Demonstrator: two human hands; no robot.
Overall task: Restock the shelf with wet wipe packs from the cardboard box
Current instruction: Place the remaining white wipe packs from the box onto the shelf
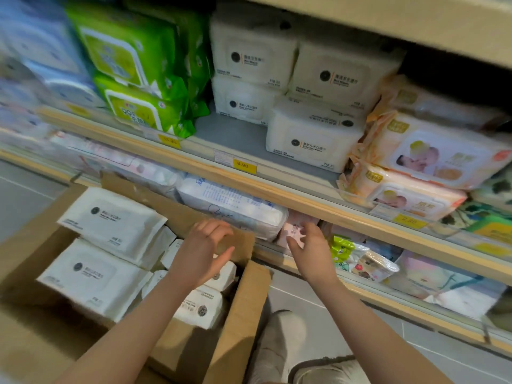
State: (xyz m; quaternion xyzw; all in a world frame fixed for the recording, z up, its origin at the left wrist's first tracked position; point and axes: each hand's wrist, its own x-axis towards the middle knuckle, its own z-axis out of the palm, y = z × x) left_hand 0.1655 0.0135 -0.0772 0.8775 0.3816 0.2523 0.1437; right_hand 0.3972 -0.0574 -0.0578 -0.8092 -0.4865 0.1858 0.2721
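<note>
hands: your left hand and right hand are both spread and holding nothing, just above the box.
packs: white packs sit in the box, more already on the shelf above it.
tip: I'd grab one pack by its long sides with both hands, lift it clear of the flap, and slot it into the bare gap up and left of the front shelf pack.
room: store aisle, grey tile floor right of the box, another stocked shelf behind it.

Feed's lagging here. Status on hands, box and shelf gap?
Left hand and right hand open, empty, above the cardboard box. White wipe packs remain inside. Shelf gap unblocked.
</note>
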